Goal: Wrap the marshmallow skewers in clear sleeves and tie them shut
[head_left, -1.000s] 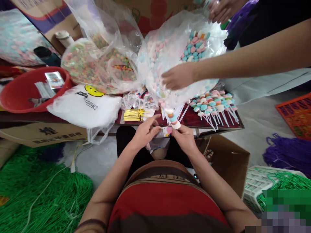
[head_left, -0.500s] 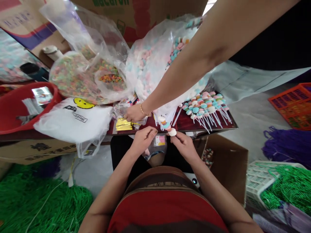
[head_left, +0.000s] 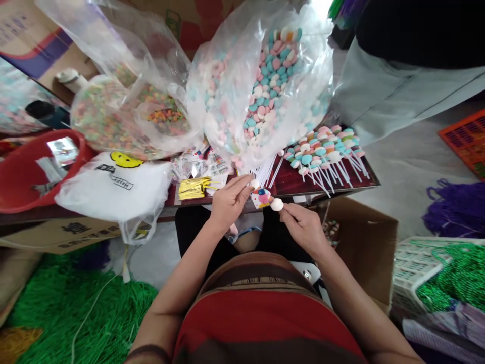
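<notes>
My right hand (head_left: 303,222) is closed on the lower end of a candy skewer, just below its white bottom candy (head_left: 277,204). Thumb and fingers of my left hand (head_left: 231,202) pinch at the skewer's far end, where a white candy (head_left: 255,184) shows at the fingertips. Between the hands, a small clear bag with a colourful print (head_left: 261,197) covers the middle of the skewer; whether it is around or only in front of it, I cannot tell. Finished-looking candy skewers (head_left: 326,149) lie in a pile on the table's right end.
Gold twist ties (head_left: 194,188) lie left of my hands, with small printed bags (head_left: 220,166) behind. White sticks (head_left: 267,171) stick out below a big bag of candies (head_left: 265,96). A red basin (head_left: 71,172) stands left. A carton (head_left: 364,253) is on the floor, right.
The other person's arm has gone from over the table. The printed bag has come up from below my left hand to the skewer, and my left hand has moved to its far end.
</notes>
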{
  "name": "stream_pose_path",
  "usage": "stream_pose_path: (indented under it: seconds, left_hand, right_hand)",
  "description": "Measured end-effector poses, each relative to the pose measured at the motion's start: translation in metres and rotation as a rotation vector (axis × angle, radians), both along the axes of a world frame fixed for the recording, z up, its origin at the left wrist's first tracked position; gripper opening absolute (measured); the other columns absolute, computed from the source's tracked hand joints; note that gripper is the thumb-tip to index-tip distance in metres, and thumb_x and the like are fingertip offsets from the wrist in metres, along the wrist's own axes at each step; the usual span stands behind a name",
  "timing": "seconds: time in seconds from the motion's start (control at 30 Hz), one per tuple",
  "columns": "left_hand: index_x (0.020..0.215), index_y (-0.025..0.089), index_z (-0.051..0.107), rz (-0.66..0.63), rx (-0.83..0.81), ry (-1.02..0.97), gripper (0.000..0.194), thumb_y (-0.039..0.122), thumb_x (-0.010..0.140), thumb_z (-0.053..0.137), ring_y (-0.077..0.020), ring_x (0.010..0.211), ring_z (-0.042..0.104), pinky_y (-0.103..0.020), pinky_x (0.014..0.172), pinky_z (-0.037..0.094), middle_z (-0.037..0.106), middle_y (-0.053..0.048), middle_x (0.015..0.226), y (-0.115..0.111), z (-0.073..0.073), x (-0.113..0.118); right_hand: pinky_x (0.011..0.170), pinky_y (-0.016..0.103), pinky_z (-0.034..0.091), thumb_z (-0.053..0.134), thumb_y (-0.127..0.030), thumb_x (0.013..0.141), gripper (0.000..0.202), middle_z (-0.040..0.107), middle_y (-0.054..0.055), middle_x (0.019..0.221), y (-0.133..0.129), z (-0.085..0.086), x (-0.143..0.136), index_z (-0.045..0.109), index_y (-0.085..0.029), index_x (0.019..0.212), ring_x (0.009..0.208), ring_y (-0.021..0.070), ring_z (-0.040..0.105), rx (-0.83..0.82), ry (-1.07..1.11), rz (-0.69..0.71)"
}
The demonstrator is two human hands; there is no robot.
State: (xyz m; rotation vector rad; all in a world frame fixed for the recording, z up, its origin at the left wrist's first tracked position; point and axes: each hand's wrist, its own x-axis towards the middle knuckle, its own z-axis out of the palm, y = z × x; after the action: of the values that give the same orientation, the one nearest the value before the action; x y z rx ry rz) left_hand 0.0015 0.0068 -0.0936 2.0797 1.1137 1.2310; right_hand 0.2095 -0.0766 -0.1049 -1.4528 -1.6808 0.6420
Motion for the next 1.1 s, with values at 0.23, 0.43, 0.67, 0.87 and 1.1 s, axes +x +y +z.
stream_pose_path:
  seconds: [0.23,0.43,0.67,0.87,1.1]
  left_hand:
    - [0.104,0.018,0.079,0.091,-0.546,-0.407,0.044,0.057,0.088,0.066,-0.0114,0.073,0.069,-0.022,0.071,0.055,0.076,-0.002,0.078,-0.009,0.004,0.029]
    - [0.074,0.016,0.069,0.100,-0.849,-0.694,0.052,0.068,0.078,0.071,-0.0045,0.036,0.028,-0.021,0.039,0.024,0.036,0.009,0.042,-0.016,-0.002,0.056]
    - [0.112,0.019,0.073,0.043,-0.612,-0.089,0.041,0.051,0.097,0.053,-0.0081,0.046,0.044,-0.021,0.050,0.035,0.057,0.004,0.059,0.030,0.016,0.056]
    - [0.125,0.028,0.070,-0.085,-0.269,0.844,0.035,0.029,0.101,0.044,-0.0245,0.094,0.072,-0.032,0.081,0.049,0.078,-0.008,0.098,0.093,0.030,0.109]
    - [0.123,0.018,0.070,-0.099,-0.212,1.161,0.041,0.016,0.098,0.038,-0.0324,0.108,0.072,-0.039,0.084,0.053,0.074,-0.021,0.118,0.116,0.025,0.146]
  right_hand:
    - [0.059,0.026,0.046,0.053,-0.036,0.097,0.031,0.059,-0.001,0.057,-0.005,-0.001,-0.004,0.077,-0.020,0.089,0.053,0.0143,0.054,-0.058,0.123,-0.100]
    - [0.060,0.026,0.045,0.053,-0.035,0.095,0.031,0.058,-0.001,0.057,-0.006,-0.009,-0.010,0.076,-0.019,0.083,0.054,0.0138,0.053,-0.097,0.260,-0.160]
    - [0.057,0.025,0.041,0.057,-0.042,0.093,0.033,0.055,-0.002,0.057,-0.008,-0.010,0.017,0.067,-0.019,0.071,0.054,0.0116,0.048,-0.158,0.395,-0.272]
    - [0.048,0.024,0.033,0.063,-0.048,0.089,0.031,0.053,-0.002,0.058,-0.016,-0.011,0.037,0.074,-0.019,0.083,0.051,0.0106,0.041,-0.215,0.529,-0.411]
    - [0.049,0.025,0.032,0.064,-0.045,0.090,0.029,0.053,-0.003,0.059,-0.022,-0.019,0.049,0.075,-0.019,0.087,0.050,0.0092,0.039,-0.196,0.567,-0.455]
